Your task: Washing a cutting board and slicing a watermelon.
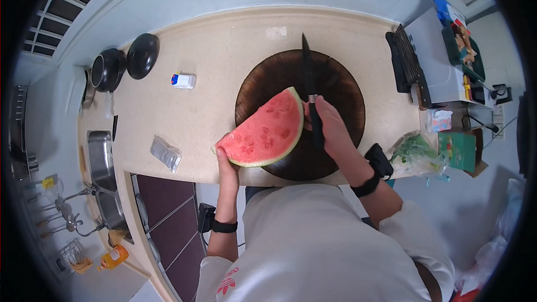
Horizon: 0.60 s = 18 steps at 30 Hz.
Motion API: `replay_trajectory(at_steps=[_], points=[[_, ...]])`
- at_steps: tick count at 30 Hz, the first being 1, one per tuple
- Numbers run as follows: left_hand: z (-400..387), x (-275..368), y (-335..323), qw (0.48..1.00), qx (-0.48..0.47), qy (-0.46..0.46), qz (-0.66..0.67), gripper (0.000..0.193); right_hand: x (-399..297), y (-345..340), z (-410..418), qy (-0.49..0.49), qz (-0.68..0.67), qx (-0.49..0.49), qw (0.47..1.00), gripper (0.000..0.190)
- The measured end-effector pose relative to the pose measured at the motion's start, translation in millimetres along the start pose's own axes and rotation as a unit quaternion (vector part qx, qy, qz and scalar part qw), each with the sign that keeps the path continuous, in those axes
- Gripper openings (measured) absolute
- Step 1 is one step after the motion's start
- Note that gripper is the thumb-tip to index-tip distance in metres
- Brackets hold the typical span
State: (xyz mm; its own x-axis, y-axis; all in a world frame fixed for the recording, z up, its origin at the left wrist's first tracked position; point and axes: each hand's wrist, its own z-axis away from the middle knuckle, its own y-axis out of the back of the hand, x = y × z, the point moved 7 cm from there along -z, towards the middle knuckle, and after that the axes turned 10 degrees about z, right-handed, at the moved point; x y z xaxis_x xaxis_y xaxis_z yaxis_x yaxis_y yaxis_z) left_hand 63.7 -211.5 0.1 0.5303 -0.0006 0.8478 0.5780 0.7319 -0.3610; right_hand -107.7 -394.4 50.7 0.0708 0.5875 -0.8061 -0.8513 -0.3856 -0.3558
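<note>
A large cut piece of watermelon [268, 132], its red flesh facing up, is over the left part of a round dark wooden chopping board [335, 134]. My left hand [228, 167] grips its lower left end, with the thumb on the flesh. My right hand [329, 126] holds a kitchen knife [308, 69] by its black handle, the blade pointing away from me over the board. Some fingers of my right hand are hidden behind the handle and the rind. Whether they touch the rind I cannot tell.
Left on the counter [201, 113] are a small white bottle [183, 81], a clear packet [166, 153] and black pans [142, 56]. A double sink [102, 161] is at the far left. At right stand a knife rack [409, 65], a white appliance [438, 63] and bagged greens [417, 153].
</note>
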Motion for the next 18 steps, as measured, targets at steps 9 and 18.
replay_trajectory(at_steps=[9, 18], points=[[-44.5, -10.8, -46.8, 0.996, -0.076, 0.043, 0.018, 0.063, -15.7, 35.1, 39.3, 0.092, 0.096, 0.044, 0.99, 0.037], [-51.2, -14.1, -42.5, 0.996, -0.071, 0.055, -0.008, 0.061, -18.8, 36.7, 52.3, 0.126, 0.285, 0.086, 0.946, 0.035]])
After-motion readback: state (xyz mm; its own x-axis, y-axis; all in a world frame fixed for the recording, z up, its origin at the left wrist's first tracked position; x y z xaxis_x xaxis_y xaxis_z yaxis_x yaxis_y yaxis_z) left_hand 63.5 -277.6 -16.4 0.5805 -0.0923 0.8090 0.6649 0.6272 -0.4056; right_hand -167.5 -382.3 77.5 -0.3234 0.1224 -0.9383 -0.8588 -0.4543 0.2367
